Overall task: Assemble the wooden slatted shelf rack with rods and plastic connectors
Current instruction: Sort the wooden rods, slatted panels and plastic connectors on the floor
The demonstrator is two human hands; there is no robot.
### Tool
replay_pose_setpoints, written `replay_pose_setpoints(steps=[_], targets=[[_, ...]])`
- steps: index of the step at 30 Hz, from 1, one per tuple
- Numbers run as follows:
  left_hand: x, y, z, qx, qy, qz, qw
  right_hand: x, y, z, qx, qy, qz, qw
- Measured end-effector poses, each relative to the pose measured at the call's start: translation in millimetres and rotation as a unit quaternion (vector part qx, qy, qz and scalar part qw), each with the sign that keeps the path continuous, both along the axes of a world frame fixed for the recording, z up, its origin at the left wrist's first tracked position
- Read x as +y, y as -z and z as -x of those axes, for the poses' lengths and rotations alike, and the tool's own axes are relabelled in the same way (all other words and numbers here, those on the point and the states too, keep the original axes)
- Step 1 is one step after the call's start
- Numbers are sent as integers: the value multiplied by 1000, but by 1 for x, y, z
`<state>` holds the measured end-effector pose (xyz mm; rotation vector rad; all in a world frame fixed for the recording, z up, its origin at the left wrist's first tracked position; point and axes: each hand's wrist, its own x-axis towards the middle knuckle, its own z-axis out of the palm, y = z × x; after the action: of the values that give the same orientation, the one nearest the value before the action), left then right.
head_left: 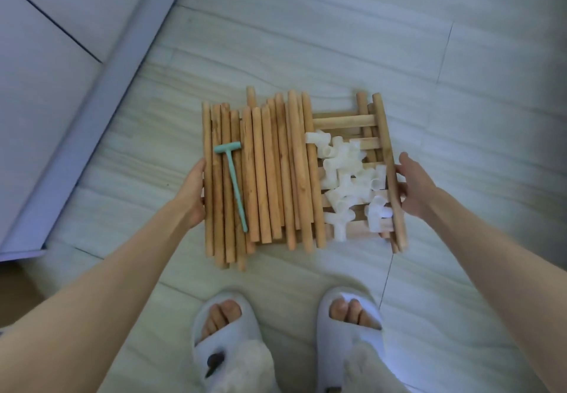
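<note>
Your feet in pale open-toed slippers (227,334) stand nearest, on the light tiled floor (337,39). Your bare forearms reach forward and down from the bottom corners, palms turned inward toward each other. Between your two hands sits the whole bundle. Your left hand (191,196) presses flat against the outer rod on the left edge, fingers curled under it and out of sight. Your right hand (412,188) closes on the right edge, thumb lying over the outermost rod, the other fingers hidden underneath. So each grip is holding one side of the stack.

Just inside your left grip, the wooden rods (270,174) lie side by side, running away from you, with a teal plastic mallet (233,184) lying on top of them. Just inside your right grip, a heap of white plastic connectors (349,180) rests on the slatted panels (343,122), whose slats run crosswise.

I cannot tell whether the bundle is touching the floor or lifted. A pale cabinet (46,70) stands well apart from your left grip.
</note>
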<state>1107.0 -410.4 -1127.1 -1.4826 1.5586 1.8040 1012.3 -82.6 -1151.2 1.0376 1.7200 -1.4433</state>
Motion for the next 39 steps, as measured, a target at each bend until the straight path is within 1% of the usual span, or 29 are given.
replay_pose_setpoints(steps=[3,6,9,11,14,15,16,18,19,20,21,23,26,28,31,36,39], targets=[[3,3,7,31,36,-5,999,3,1,2,14,-10,-7,1000],[3,4,12,59,63,-1,996,3,4,-3,22,0,-11,1000],[2,5,17,66,88,11,994,4,6,-8,23,-11,-28,999],[1,4,18,62,110,34,991,3,4,-8,45,-35,-45,997],[2,-1,15,52,178,64,981,-7,-4,-10,81,-80,-87,990],[2,0,12,50,205,79,974,-13,-8,-11,99,-112,-119,982],[3,0,8,44,227,99,968,-20,-13,-11,123,-161,-166,965],[6,-3,1,28,255,140,956,-35,-24,-14,180,-263,-267,910],[8,-5,-2,28,259,153,953,-42,-29,-16,211,-297,-295,883],[11,-7,-5,30,262,159,952,-51,-35,-19,239,-312,-301,869],[13,-8,-9,33,264,163,950,-58,-41,-24,259,-316,-289,866],[18,-9,-19,46,272,169,946,-72,-50,-37,284,-319,-237,872],[23,-6,-31,52,287,191,937,-85,-55,-58,270,-351,-171,880],[23,-5,-34,51,294,204,932,-91,-54,-65,263,-357,-157,882],[22,-2,-29,55,291,207,932,-101,-49,-61,229,-348,-139,899],[28,8,-8,53,294,269,916,-121,-35,-43,176,-322,-92,926],[24,10,2,32,274,268,923,-128,-25,-37,155,-330,-105,925]])
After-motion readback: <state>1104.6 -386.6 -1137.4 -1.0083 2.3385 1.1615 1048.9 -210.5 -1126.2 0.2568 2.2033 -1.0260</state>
